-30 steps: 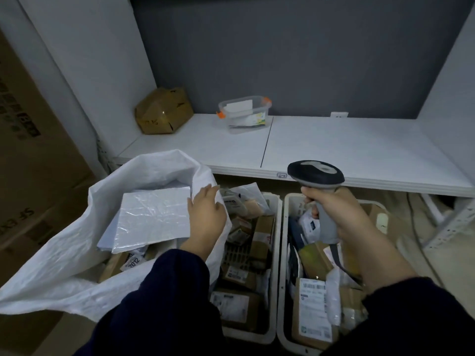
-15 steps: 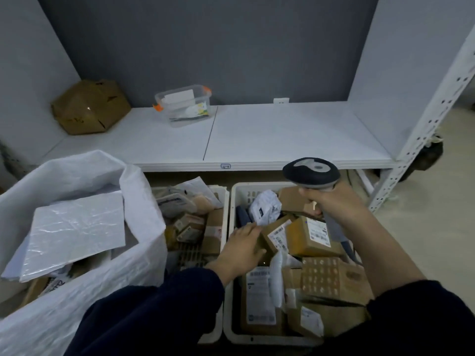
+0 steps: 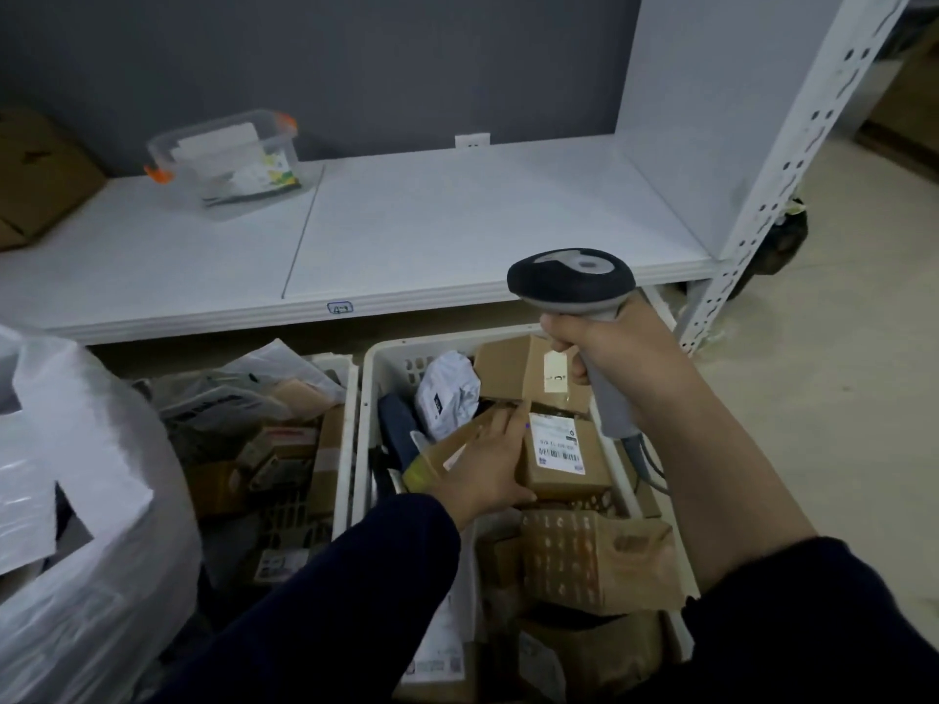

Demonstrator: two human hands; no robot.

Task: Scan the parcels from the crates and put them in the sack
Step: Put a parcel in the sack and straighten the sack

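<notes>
Two white crates sit on the floor below the shelf: the right crate [image 3: 391,363] and the left crate [image 3: 345,449], both full of parcels. My left hand [image 3: 488,470] reaches into the right crate and grips the left side of a small brown box with a white barcode label [image 3: 564,457]. My right hand [image 3: 604,348] holds a grey and black barcode scanner [image 3: 571,279] above the crate's far right corner. The white woven sack [image 3: 91,525] stands open at the left, with a white flat parcel inside.
A white shelf [image 3: 457,221] runs behind the crates, carrying a clear plastic tub with orange clips [image 3: 223,160] and a brown cardboard box [image 3: 35,180]. A white perforated upright [image 3: 782,160] stands at the right. Bare floor lies beyond it.
My left hand left the sack, crossed to the right crate and closed on the labelled brown box. The view swung right. The scanner hand stayed above the crate.
</notes>
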